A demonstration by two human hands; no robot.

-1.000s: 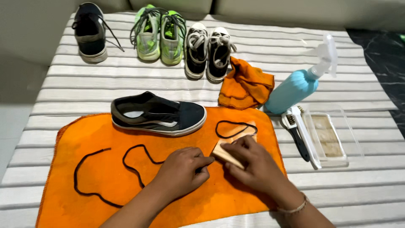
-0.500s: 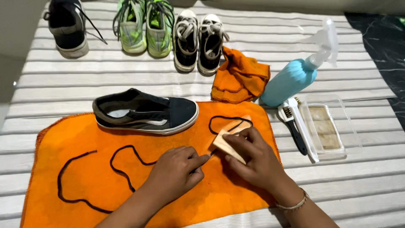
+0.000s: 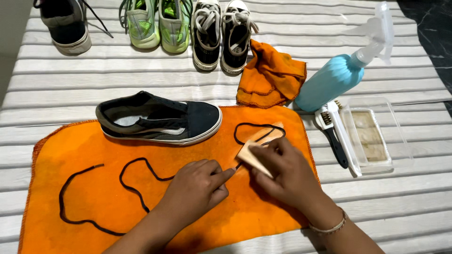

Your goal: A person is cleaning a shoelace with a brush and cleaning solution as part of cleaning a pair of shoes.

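Orange cloth [image 3: 94,197] lies spread over the near half of the white ribbed mat [image 3: 400,202], and both hands work at its right-hand part; the left hand [image 3: 195,188] rests loosely curled on the cloth, forefinger stretched out and pinning a black shoelace [image 3: 136,188] just beside a small tan brush [image 3: 254,153]; the right hand [image 3: 285,171] is closed over that brush, holding it tilted against the lace, whose far end makes a loop [image 3: 256,127] near the cloth's far right corner; the rest of the lace winds leftward across the cloth toward its near left corner; a dark unlaced sneaker [image 3: 160,117] sits on its sole along the cloth's far edge; just off the right edge lie a black-and-white brush [image 3: 334,136] and a clear plastic tray [image 3: 376,136]; behind them a blue spray bottle [image 3: 336,80] lies beside a crumpled orange rag [image 3: 273,75]; more shoes line the mat's far edge
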